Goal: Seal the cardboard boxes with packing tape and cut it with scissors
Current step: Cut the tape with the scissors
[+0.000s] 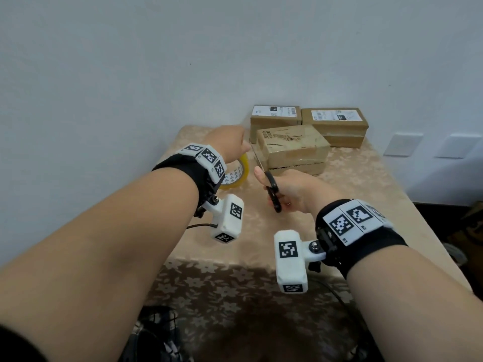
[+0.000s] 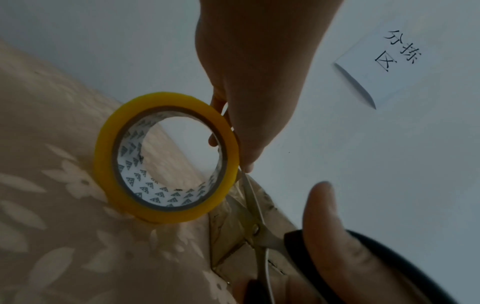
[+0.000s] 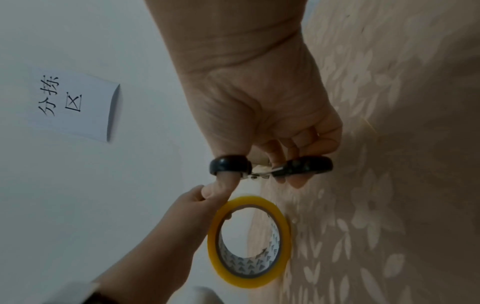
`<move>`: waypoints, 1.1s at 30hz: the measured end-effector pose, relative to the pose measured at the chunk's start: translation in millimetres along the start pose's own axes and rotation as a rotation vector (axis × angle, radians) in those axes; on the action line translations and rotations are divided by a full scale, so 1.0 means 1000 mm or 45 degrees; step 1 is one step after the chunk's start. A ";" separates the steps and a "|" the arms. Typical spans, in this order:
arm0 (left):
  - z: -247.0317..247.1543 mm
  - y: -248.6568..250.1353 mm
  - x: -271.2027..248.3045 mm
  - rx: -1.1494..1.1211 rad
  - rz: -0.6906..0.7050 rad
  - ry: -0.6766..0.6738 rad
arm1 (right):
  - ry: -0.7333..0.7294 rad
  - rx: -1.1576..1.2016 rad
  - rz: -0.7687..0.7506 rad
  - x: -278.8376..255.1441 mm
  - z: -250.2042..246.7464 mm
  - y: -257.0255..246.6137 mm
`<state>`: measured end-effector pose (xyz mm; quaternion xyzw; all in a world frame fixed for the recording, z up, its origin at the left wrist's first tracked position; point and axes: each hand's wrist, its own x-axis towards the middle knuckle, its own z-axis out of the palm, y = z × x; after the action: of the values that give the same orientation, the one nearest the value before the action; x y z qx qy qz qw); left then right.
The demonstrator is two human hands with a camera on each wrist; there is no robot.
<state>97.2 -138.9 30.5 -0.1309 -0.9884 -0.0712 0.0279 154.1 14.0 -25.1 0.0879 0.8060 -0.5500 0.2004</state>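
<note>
My left hand (image 1: 230, 147) grips a yellow roll of packing tape (image 1: 236, 176) just left of a brown cardboard box (image 1: 292, 147), holding it on edge above the table. In the left wrist view the fingers pinch the rim of the roll (image 2: 166, 158). My right hand (image 1: 290, 192) grips black-handled scissors (image 1: 273, 192), thumb through one loop. The scissor blades (image 2: 253, 207) point up between the roll and the box's left end. The right wrist view shows the scissors (image 3: 270, 167) above the tape roll (image 3: 249, 242). A strip of tape across the gap is too faint to make out.
Two more cardboard boxes (image 1: 275, 118) (image 1: 335, 124) with white labels stand behind against the wall, on a beige floral tablecloth (image 1: 352, 184). A paper sign (image 2: 389, 61) hangs on the wall. The table's near edge drops off in front of my wrists.
</note>
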 end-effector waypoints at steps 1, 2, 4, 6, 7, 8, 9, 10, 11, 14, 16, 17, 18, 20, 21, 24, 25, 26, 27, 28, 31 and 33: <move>0.000 0.001 0.002 -0.026 -0.013 -0.005 | 0.015 0.016 -0.018 0.003 0.001 0.001; 0.000 0.001 0.003 -0.057 -0.023 -0.013 | 0.031 0.034 -0.036 0.006 0.001 0.001; -0.001 0.002 0.004 -0.104 -0.030 -0.021 | 0.060 0.053 -0.058 0.009 0.001 0.003; -0.001 0.002 0.005 -0.104 -0.032 -0.037 | 0.075 0.032 -0.071 0.010 0.000 0.004; -0.002 0.003 0.003 -0.067 -0.034 -0.060 | 0.073 0.015 -0.078 0.010 -0.001 0.005; -0.003 0.004 0.003 -0.030 -0.038 -0.091 | 0.073 0.000 -0.088 0.010 -0.001 0.005; -0.003 0.005 0.003 -0.009 -0.036 -0.126 | 0.074 -0.011 -0.099 0.010 -0.001 0.006; -0.002 0.006 0.004 -0.012 -0.029 -0.169 | 0.073 -0.019 -0.108 0.010 -0.002 0.007; -0.002 0.007 0.005 -0.017 -0.018 -0.199 | 0.070 -0.021 -0.117 0.010 -0.002 0.008; -0.002 0.004 0.007 -0.038 -0.053 -0.246 | 0.063 -0.015 -0.139 0.011 -0.002 0.008; -0.002 0.001 0.008 -0.101 -0.097 -0.238 | 0.056 -0.036 -0.148 0.011 -0.001 0.008; -0.002 0.000 0.007 -0.120 -0.108 -0.228 | 0.053 -0.056 -0.155 0.011 0.000 0.009; -0.002 0.000 0.005 -0.132 -0.119 -0.209 | 0.052 -0.073 -0.162 0.011 0.001 0.008; 0.001 0.000 0.004 -0.145 -0.134 -0.156 | 0.056 -0.095 -0.175 0.010 0.001 0.008; 0.002 -0.001 0.004 -0.161 -0.131 -0.122 | 0.057 -0.110 -0.182 0.009 0.001 0.008; 0.006 -0.001 0.004 -0.247 -0.128 -0.073 | 0.075 -0.161 -0.193 0.008 0.000 0.007; 0.008 -0.001 0.005 -0.286 -0.130 -0.076 | 0.082 -0.177 -0.192 0.008 0.000 0.007; 0.009 -0.002 0.006 -0.316 -0.131 -0.078 | 0.086 -0.199 -0.191 0.008 -0.001 0.007; 0.010 -0.002 0.006 -0.335 -0.134 -0.079 | 0.082 -0.229 -0.190 0.008 -0.001 0.007; 0.011 -0.002 0.006 -0.345 -0.133 -0.079 | 0.071 -0.255 -0.193 0.008 -0.001 0.008; 0.013 -0.003 0.007 -0.374 -0.119 -0.067 | 0.054 -0.266 -0.200 0.009 -0.002 0.008; 0.015 -0.005 0.008 -0.385 -0.111 -0.051 | 0.074 -0.213 -0.207 0.008 -0.002 0.007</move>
<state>88.1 -139.1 15.7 -0.0920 -0.9716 -0.2177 -0.0149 148.9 17.7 -33.8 0.0213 0.8591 -0.4923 0.1385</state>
